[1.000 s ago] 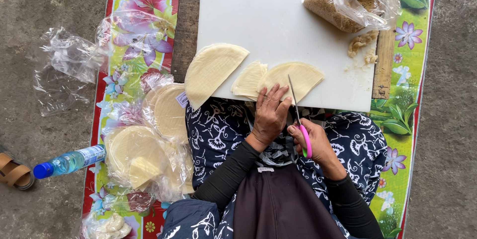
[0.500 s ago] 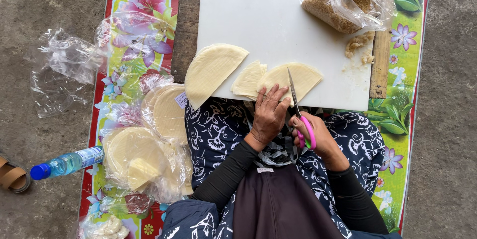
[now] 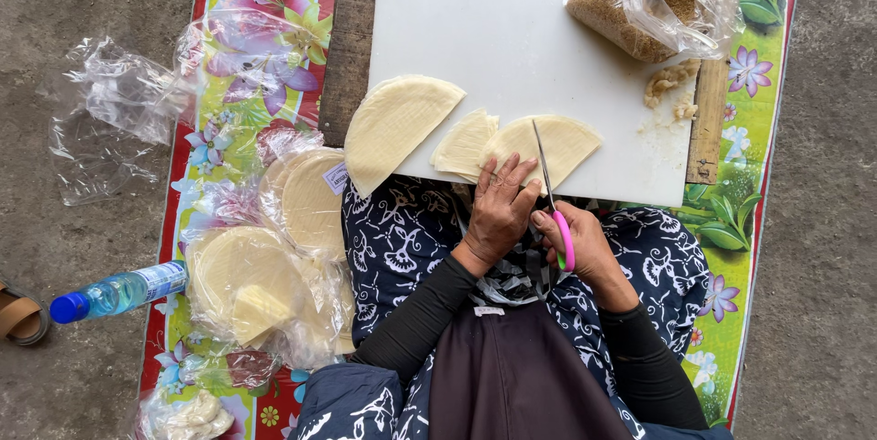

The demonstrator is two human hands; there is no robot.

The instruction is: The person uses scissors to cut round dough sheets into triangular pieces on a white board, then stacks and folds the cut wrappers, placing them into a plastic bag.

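Pale, thin dough half-round (image 3: pixel 557 143) lay at the white board's (image 3: pixel 475 29) near edge — left hand (image 3: pixel 498 212) flattened on it, steadying, right hand (image 3: pixel 580 243) clamped round pink-handled scissors (image 3: pixel 551 193), blades over it.

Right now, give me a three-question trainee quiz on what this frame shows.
1. True or false: the right hand holds pink-handled scissors.
2. What does the left hand press on: A) the water bottle, B) the pale half-round sheet, C) the bag of brown crumbs?
3. Which sheet on the white board overhangs its near edge at the left?

Key: 1 true. 2 B. 3 The large half-round sheet.
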